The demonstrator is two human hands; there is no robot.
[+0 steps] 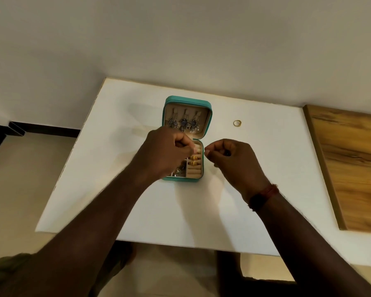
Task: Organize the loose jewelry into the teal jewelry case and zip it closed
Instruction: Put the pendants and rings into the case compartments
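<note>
Pinching with my left hand, fingers curled tight over the open base of the teal jewelry case; whatever sits between the fingertips is too small to make out. My right hand is curled into a loose fist just right of the case, thumb against forefinger; cannot tell whether it grips anything. A red-brown band sits on that wrist. Case lies open mid-table, lid propped up at the far side, three silver drop earrings hanging in a row inside it. In the base, two gold rings are tucked into the cream ring rolls on the right; a tangle of silvery pieces lies in the near-left compartment. One loose gold ring rests on the white table, well right of the lid. A wooden board lies at the table's right edge.
</note>
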